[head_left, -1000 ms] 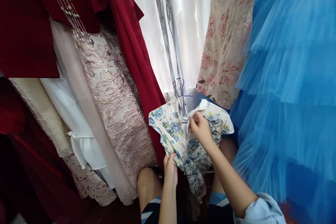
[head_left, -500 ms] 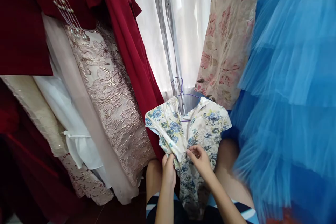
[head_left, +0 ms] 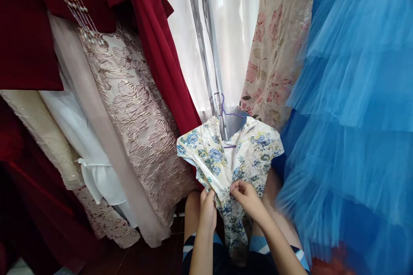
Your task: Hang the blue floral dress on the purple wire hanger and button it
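Observation:
A white dress (head_left: 214, 154) with blue and yellow flowers hangs in front of me on a purple wire hanger (head_left: 223, 105). Its V-shaped neckline faces up toward me, and the lower part drops between my knees. At the left side of the waist, my left hand (head_left: 208, 210) is closed on the fabric, thumb on top and the other fingers mostly hidden. My right hand (head_left: 247, 197) pinches the cloth at the front, just below the point of the neckline. What lies between those fingertips is too small to make out beyond the fabric.
Dark red garments (head_left: 155, 38) and a pink brocade dress (head_left: 138, 124) hang on the left. A pink floral dress (head_left: 274, 60) and a layered blue tulle gown (head_left: 342, 107) hang on the right. Metal poles (head_left: 206, 38) stand before a white curtain (head_left: 237, 30).
Both hands keep their hold on the dress, and the right fingers have drawn closer together. The legs have shifted inward, and the view has moved slightly.

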A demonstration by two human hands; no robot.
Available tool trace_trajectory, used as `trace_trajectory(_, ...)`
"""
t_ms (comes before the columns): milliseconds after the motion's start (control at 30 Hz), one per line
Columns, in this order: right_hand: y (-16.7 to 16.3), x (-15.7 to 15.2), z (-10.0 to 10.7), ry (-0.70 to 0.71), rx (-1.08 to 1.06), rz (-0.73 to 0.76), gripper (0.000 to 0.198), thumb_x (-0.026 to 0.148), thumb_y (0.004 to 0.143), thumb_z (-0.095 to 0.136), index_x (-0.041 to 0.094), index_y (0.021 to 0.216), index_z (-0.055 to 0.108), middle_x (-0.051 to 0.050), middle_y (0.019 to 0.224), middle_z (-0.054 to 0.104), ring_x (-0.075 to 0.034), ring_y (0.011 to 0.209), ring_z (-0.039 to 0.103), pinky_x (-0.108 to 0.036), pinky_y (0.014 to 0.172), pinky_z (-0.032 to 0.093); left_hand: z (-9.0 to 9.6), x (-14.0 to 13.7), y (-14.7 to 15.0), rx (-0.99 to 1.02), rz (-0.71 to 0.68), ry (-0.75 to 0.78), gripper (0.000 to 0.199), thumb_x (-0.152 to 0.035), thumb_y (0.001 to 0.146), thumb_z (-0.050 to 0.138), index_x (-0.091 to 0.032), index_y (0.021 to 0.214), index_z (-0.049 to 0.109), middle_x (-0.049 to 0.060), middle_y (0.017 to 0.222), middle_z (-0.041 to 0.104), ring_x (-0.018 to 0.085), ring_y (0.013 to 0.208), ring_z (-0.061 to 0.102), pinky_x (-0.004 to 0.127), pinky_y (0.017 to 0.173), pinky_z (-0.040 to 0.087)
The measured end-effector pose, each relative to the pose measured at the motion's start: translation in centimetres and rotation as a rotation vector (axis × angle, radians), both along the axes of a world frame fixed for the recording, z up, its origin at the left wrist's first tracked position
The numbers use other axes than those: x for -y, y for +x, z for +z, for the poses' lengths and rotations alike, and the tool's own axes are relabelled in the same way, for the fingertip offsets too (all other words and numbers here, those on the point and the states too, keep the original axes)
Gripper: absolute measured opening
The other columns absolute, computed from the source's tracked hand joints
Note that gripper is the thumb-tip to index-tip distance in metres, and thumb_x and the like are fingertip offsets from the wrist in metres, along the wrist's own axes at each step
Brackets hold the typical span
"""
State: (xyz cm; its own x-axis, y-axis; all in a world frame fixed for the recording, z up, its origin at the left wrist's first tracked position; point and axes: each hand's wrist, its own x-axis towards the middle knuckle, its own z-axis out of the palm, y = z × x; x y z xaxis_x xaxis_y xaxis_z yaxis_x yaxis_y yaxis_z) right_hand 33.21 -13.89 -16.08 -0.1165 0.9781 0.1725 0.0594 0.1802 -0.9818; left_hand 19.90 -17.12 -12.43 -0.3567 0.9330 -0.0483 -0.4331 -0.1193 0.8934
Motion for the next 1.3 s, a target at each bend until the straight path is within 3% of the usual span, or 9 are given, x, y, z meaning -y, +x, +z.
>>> trace_trajectory(133, 0.3, 0.5, 0.7, 0.004, 0.027, 0.048, 0.018, 0.026, 0.086, 0.052, 0.018, 0.071, 0.056, 0.000, 0.063, 0.059, -0.014, 0.059, 0.053, -0.023, 0.057, 0.040, -0.8, -0.4, -0.1, 0.091, -0.106, -0.002, 0.039, -0.030, 0.069, 0.075, -0.015, 0.104, 0.066, 0.009, 0.094, 0.073, 0.021, 0.085, 0.070, 0.028, 0.072, 0.053)
trace_trajectory(367, 1.1, 0.9, 2.4, -0.063, 0.107, 0.143, 0.029, 0.021, 0.082, 0.047, 0.018, 0.054, 0.055, 0.000, 0.049, 0.057, -0.012, 0.048, 0.051, -0.023, 0.051, 0.039, -2.3, -1.3, -1.0, 0.098, -0.073, 0.000, 0.047, -0.035, 0.068, 0.078, -0.017, 0.109, 0.064, 0.008, 0.104, 0.073, 0.022, 0.095, 0.070, 0.028, 0.077, 0.053)
trace_trajectory(567, 1.3, 0.7, 3.1, -0.087, 0.007, 0.122, 0.018, 0.020, 0.076, 0.052, 0.017, 0.061, 0.061, 0.000, 0.051, 0.061, -0.012, 0.047, 0.050, -0.022, 0.048, 0.038, -2.6, -1.6, -1.4, 0.112, -0.066, 0.007, 0.058, -0.037, 0.066, 0.081, -0.018, 0.118, 0.062, 0.008, 0.112, 0.072, 0.021, 0.101, 0.069, 0.027, 0.078, 0.053)
trace_trajectory(800, 1.9, 0.1, 3.0, -0.079, -0.050, 0.038, 0.012, 0.027, 0.077, 0.055, 0.018, 0.069, 0.059, 0.000, 0.054, 0.062, -0.013, 0.047, 0.051, -0.023, 0.048, 0.039, -1.9, -1.3, -1.3, 0.071, -0.080, 0.002, 0.047, -0.036, 0.071, 0.077, -0.019, 0.113, 0.064, 0.007, 0.109, 0.073, 0.019, 0.096, 0.069, 0.027, 0.079, 0.053)
trace_trajectory(967, 2.1, 0.9, 3.7, 0.024, -0.010, 0.037, 0.011, 0.020, 0.076, 0.055, 0.018, 0.066, 0.058, 0.001, 0.054, 0.060, -0.013, 0.051, 0.050, -0.024, 0.051, 0.035, -2.1, -1.5, -1.2, 0.025, -0.076, 0.073, 0.037, -0.034, 0.076, 0.069, -0.018, 0.109, 0.064, 0.007, 0.109, 0.071, 0.019, 0.099, 0.068, 0.027, 0.080, 0.051)
trace_trajectory(1033, 2.1, 1.1, 3.9, 0.029, 0.013, 0.043, 0.011, 0.018, 0.075, 0.054, 0.018, 0.064, 0.056, 0.002, 0.053, 0.057, -0.012, 0.051, 0.048, -0.024, 0.051, 0.033, -2.5, -1.8, -1.3, -0.039, -0.007, 0.104, 0.035, -0.032, 0.078, 0.066, -0.018, 0.110, 0.062, 0.007, 0.109, 0.070, 0.020, 0.101, 0.066, 0.028, 0.083, 0.051)
trace_trajectory(1200, 1.8, 1.3, 4.0, -0.001, 0.033, 0.078, 0.010, 0.017, 0.075, 0.053, 0.018, 0.066, 0.056, 0.002, 0.054, 0.055, -0.012, 0.052, 0.048, -0.023, 0.051, 0.034, -1.9, -1.4, -2.1, -0.490, 0.428, 0.214, 0.055, -0.025, 0.075, 0.073, -0.024, 0.127, 0.052, 0.009, 0.135, 0.054, 0.023, 0.127, 0.050, 0.032, 0.104, 0.040)
trace_trajectory(1233, 1.7, 1.4, 4.0, -0.002, 0.041, 0.077, 0.010, 0.017, 0.076, 0.053, 0.018, 0.066, 0.056, 0.002, 0.054, 0.055, -0.012, 0.052, 0.048, -0.024, 0.052, 0.034, -1.3, -1.0, -2.1, -0.593, 0.413, 0.257, 0.051, -0.024, 0.076, 0.073, -0.024, 0.124, 0.055, 0.009, 0.132, 0.055, 0.023, 0.125, 0.051, 0.033, 0.104, 0.039)
trace_trajectory(1300, 1.6, 1.5, 4.0, -0.001, 0.057, 0.070, 0.011, 0.018, 0.076, 0.053, 0.018, 0.066, 0.056, 0.002, 0.055, 0.055, -0.012, 0.053, 0.048, -0.024, 0.052, 0.034, 0.1, -0.2, -1.7, -0.756, 0.175, 0.339, 0.030, -0.022, 0.081, 0.068, -0.022, 0.111, 0.063, 0.008, 0.115, 0.063, 0.024, 0.111, 0.058, 0.033, 0.098, 0.043)
